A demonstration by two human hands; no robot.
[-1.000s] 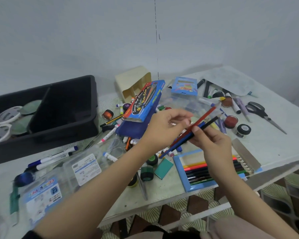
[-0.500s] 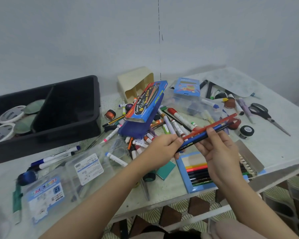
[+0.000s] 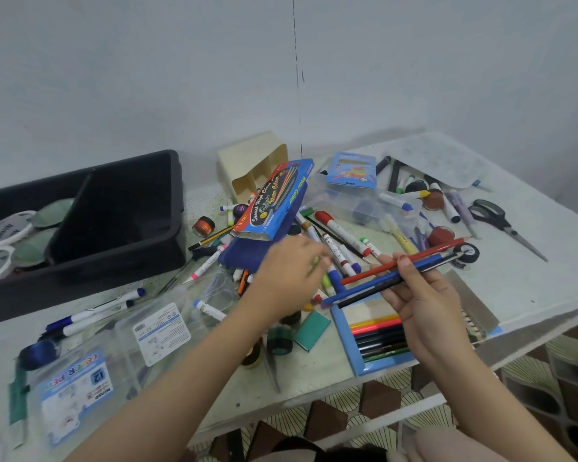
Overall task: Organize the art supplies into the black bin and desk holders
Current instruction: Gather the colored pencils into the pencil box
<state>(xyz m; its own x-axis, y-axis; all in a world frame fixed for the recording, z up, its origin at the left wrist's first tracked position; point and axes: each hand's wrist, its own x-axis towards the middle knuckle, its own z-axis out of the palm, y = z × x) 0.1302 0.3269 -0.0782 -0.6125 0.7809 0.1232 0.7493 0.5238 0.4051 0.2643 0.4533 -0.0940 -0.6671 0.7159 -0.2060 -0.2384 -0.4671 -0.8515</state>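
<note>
"Water Colour" box (image 3: 274, 201); "Ninso" case (image 3: 77, 391)

Black bin (image 3: 114, 261): upright, left rear of bench (image 3: 514, 295), round tubs (image 3: 4, 228) in left compartment; cream desk holder (image 3: 247, 161): tipped on side, just right of bin; red, blue, black pencils (image 3: 361, 276): bunched, slanted, gripped in right hand (image 3: 424, 305) over scattered markers (image 3: 344, 236).

view: head-worn | facing: forward and down | range: close above table (image 3: 521, 288) | overlap: single view
</note>
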